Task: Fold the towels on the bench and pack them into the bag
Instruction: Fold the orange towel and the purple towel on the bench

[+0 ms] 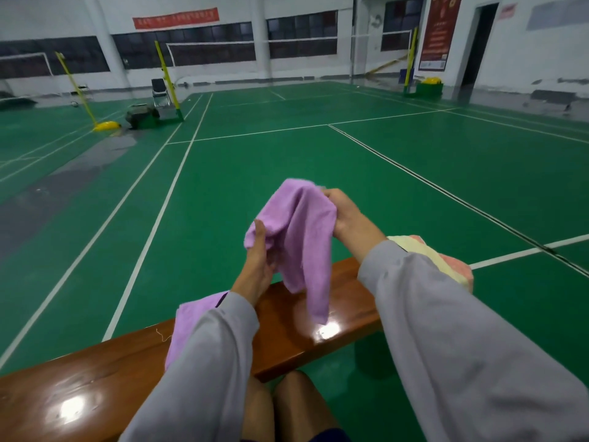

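A purple towel [301, 231] hangs in the air above the brown wooden bench [299, 336]. My right hand [342, 213] grips its upper right part. My left hand [259, 260] holds its lower left edge, fingers curled into the cloth. A loose end droops down to just above the bench top. A second purple towel [191, 327] lies on the bench, partly hidden under my left sleeve. A yellow and pink towel [446, 260] lies at the bench's right end behind my right arm. No bag is in view.
Green court floor with white lines stretches beyond the bench. Net posts [165, 74] with yellow bases, a chair [159, 90] and a dark bag [140, 114] stand far off at the left. My knees [287, 406] are just below the bench's near edge.
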A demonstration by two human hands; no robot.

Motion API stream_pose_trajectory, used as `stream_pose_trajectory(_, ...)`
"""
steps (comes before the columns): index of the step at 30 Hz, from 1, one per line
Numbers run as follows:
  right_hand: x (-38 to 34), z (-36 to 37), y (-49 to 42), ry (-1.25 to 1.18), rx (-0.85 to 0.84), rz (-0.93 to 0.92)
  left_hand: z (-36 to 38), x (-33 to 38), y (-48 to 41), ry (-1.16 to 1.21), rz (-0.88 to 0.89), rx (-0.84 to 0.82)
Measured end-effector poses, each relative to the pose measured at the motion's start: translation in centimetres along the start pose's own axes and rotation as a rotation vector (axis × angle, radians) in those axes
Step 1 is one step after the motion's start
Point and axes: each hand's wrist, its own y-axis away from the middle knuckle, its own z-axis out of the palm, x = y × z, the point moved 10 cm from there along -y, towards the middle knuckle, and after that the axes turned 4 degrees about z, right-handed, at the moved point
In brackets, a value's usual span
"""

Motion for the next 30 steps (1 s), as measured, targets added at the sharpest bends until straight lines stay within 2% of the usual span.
stream_pose_trajectory(2, -0.9, -0.1, 0.3, -0.017, -0.021, -0.042, -0.4, 0.1, -0.2, -0.022, 0.001, 0.010)
stream_pose_trajectory(4, -0.5, -0.2, 0.7, 0.126, 0.025, -0.031, -0.8, -0.8, 0.4, 0.014, -0.088, 0.018)
stream_pose_trajectory(6, 0.1, 0.1, 0.2, 0.139, 0.048, -0.013, 0.0, -1.6, 1.2, 0.040, -0.173, -0.038)
stream_pose_trajectory(8, -0.5, 0.9, 0.4, 0.125, 0.062, -0.048, 1.5, -1.9, 2.3, 0.120, -0.227, -0.102)
stream_pose_trajectory(10, -1.3, 1.1, 0.6, 0.051, 0.034, -0.100, 1.9, -2.4, 1.9, 0.147, -0.209, -0.092)
stream_pose_trajectory(12, -0.8, 0.8, 0.5, 0.032, -0.003, -0.077, 1.4, -3.1, 2.0, 0.145, -0.227, -0.045)
stream_pose_trajectory(15, 0.1, 0.3, 0.7, 0.077, 0.015, -0.003, 2.4, -4.4, 3.9, 0.144, -0.297, -0.142)
stream_pose_trajectory(17, -0.3, 0.2, 1.3, -0.001, -0.022, -0.029, 3.5, -4.3, 4.1, 0.165, -0.266, -0.204)
stream_pose_trajectory(20, -0.5, -1.7, 1.2, 0.099, 0.038, -0.055, 3.5, -1.0, 2.6, 0.201, -0.095, -0.134)
stream_pose_trajectory(22, 0.5, -1.9, 0.3, 0.125, 0.034, -0.002, 3.4, 0.6, 0.7, 0.184, -0.008, -0.118)
stream_pose_trajectory(24, 1.1, -1.8, -0.6, 0.032, 0.055, 0.040, 3.6, 1.9, 1.0, 0.194, 0.035, -0.140)
stream_pose_trajectory(27, -0.2, -4.2, -2.2, -0.216, 0.145, -0.063, 3.9, 1.4, 2.6, 0.177, -0.080, -0.246)
stream_pose_trajectory(28, -0.3, -5.1, -2.5, -0.217, 0.168, -0.081, 3.2, 0.8, 2.6, 0.112, -0.141, -0.251)
stream_pose_trajectory(30, 0.5, -5.8, -2.7, -0.022, 0.197, -0.021, 2.0, 1.3, 1.3, -0.059, -0.156, -0.281)
